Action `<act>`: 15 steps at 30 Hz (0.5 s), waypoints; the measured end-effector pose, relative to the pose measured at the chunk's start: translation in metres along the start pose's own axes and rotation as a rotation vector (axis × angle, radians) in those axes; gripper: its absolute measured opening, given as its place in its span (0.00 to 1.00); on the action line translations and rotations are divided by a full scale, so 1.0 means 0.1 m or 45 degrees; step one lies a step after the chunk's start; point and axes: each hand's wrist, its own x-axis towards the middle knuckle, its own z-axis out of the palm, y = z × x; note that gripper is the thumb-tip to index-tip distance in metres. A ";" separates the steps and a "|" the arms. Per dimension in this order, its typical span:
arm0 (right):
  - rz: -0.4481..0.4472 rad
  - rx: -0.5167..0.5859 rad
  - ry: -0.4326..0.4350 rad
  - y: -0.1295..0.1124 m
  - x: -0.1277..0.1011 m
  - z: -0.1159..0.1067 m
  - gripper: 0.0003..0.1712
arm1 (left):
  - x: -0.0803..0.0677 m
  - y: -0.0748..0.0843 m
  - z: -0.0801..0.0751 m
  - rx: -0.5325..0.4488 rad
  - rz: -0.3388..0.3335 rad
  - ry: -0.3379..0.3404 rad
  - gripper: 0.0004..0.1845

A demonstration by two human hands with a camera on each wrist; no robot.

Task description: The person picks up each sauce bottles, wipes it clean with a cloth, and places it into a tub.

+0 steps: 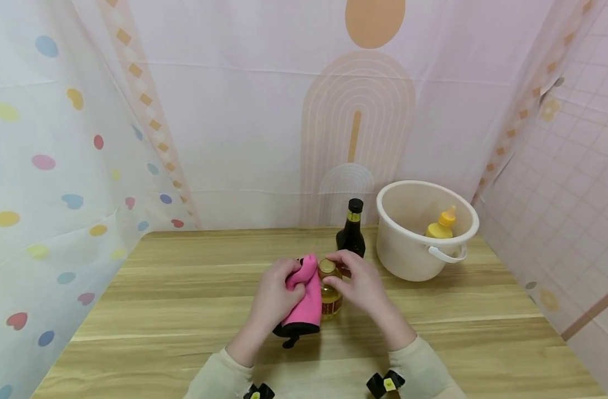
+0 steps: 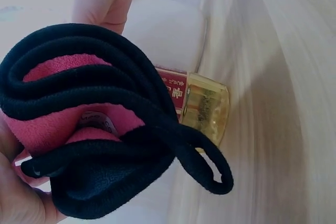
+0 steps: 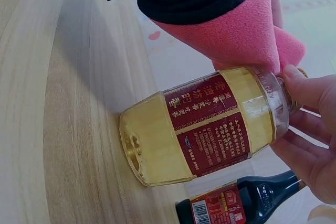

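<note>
Item: small bottle (image 1: 330, 296) of pale yellow liquid with a red label, standing upright on the wooden table (image 1: 184, 288), gold cap on. The likeliest mishap, judged from the hold, is a tip or skid: the right hand (image 1: 364, 285) pinches the bottle only at the neck, so a firm sideways press from the cloth could rock its base (smooth glass on smooth wood). The left hand (image 1: 274, 299) grips a folded pink cloth (image 1: 304, 302) with black trim, pressed against the bottle's left side. Just behind the bottle stands a dark bottle (image 1: 351, 233); right of the bottle and apart from it, a white bucket (image 1: 408, 249) holds a yellow squeeze bottle (image 1: 441, 224).
</note>
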 end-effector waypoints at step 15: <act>0.009 -0.004 -0.008 0.02 0.00 0.01 0.24 | -0.09 -0.12 0.04 0.004 -0.121 -0.035 0.11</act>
